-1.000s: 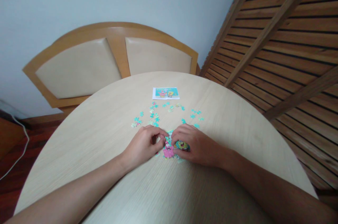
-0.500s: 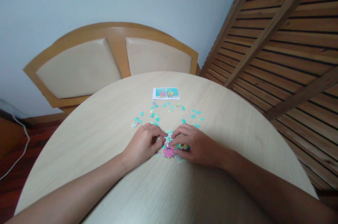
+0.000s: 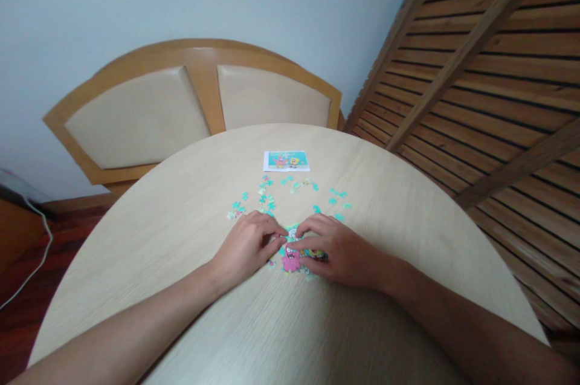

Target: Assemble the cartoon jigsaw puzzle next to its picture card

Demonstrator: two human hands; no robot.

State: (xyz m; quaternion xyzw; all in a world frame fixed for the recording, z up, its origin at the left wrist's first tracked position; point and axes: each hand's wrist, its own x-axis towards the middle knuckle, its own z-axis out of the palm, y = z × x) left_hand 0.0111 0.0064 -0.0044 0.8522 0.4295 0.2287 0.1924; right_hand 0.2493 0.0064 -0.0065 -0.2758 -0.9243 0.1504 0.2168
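A partly joined jigsaw patch (image 3: 292, 258), pink and yellow cartoon figures on teal, lies on the round pale wooden table (image 3: 181, 203) between my hands. My left hand (image 3: 247, 246) rests curled at its left edge, fingertips pinched at the patch's top. My right hand (image 3: 338, 249) lies over its right part, thumb and fingers pressed on the pieces. Fingertips of both hands nearly meet. Loose teal pieces (image 3: 267, 197) are scattered just beyond the hands.
A small printed reference picture (image 3: 286, 161) lies farther back on the table. Behind the table stands a padded wooden bench back (image 3: 190, 107) against a pale wall. A slatted wooden screen (image 3: 489, 71) runs along the right. A white cable (image 3: 31, 252) hangs at the left.
My right thumb and fingers have drawn in over the yellow part of the patch, covering more of it. The view has shifted slightly. The left hand has hardly moved.
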